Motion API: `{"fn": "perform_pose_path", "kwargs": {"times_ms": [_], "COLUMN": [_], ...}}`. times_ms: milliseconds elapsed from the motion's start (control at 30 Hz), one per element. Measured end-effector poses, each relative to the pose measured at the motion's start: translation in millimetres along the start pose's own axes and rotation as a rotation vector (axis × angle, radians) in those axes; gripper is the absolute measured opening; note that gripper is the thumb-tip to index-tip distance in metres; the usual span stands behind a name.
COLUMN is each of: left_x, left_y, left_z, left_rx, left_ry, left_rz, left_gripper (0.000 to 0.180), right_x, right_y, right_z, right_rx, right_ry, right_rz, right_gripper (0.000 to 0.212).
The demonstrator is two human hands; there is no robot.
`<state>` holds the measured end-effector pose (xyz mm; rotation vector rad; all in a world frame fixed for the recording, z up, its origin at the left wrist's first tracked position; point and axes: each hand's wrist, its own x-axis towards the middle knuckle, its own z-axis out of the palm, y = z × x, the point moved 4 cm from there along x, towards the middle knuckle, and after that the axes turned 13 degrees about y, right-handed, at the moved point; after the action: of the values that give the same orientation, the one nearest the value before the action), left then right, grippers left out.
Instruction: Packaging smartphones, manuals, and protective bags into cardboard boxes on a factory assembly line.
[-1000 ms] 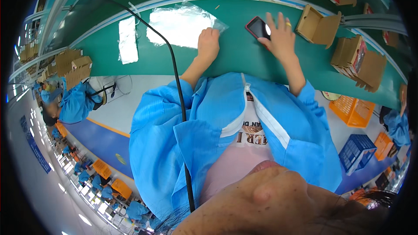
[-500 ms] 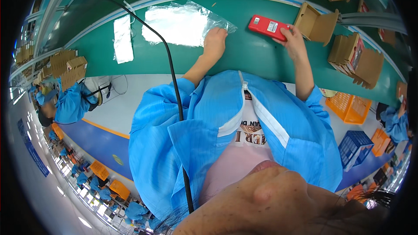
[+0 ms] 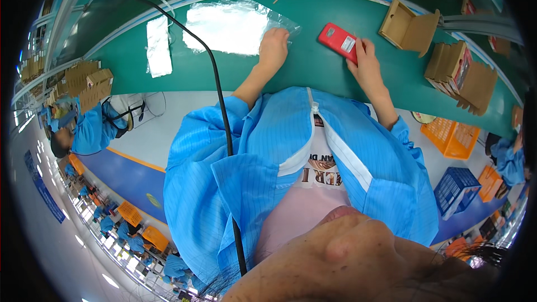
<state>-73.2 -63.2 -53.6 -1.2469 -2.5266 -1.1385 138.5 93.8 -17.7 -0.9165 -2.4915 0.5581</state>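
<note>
My right hand (image 3: 368, 68) grips the near right end of a flat red case-like thing (image 3: 334, 38) with rounded corners and a white label. I cannot tell its exact kind. It is tilted over the green table, its far end pointing left. My left hand (image 3: 273, 51) is closed at the right edge of a pile of clear plastic bags (image 3: 224, 25), with the fingers pinching film there. Beyond my right hand stands an opened brown cardboard box (image 3: 408, 27), apart from the hand.
A narrow white plastic strip pack (image 3: 159, 47) lies left on the green table (image 3: 196, 72). Cardboard boxes with red contents (image 3: 450, 70) stand at the right. A black cable (image 3: 217, 72) hangs across the view. Orange crates (image 3: 450, 137) and a blue crate (image 3: 456, 190) are on the floor. Other people sit nearby.
The red thing has turned, its right end swinging nearer to me. My right hand has moved slightly left and nearer. My left hand has barely shifted at the bags.
</note>
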Motion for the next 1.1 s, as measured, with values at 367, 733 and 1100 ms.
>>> {"fn": "perform_pose_path", "kwargs": {"times_ms": [367,733,1100], "left_x": [4.5,17.7,22.0], "left_y": [-11.2,54.5,139.5], "left_z": [4.0,-43.9,-51.6], "left_rx": [-0.036,0.122,-0.303], "left_ry": [-0.005,0.081,-0.149], "left_rz": [-0.183,0.424,0.622], "left_gripper": [0.010,0.013,0.026], "right_x": [-7.1,32.8,3.1], "right_y": [-71.4,-82.0,-66.1], "right_z": [35.8,38.5,53.1], "right_rx": [0.294,0.560,1.690], "right_ry": [0.214,-0.110,-0.380], "right_rz": [-0.164,0.087,1.272], "right_gripper": [0.023,0.029,0.028]}}
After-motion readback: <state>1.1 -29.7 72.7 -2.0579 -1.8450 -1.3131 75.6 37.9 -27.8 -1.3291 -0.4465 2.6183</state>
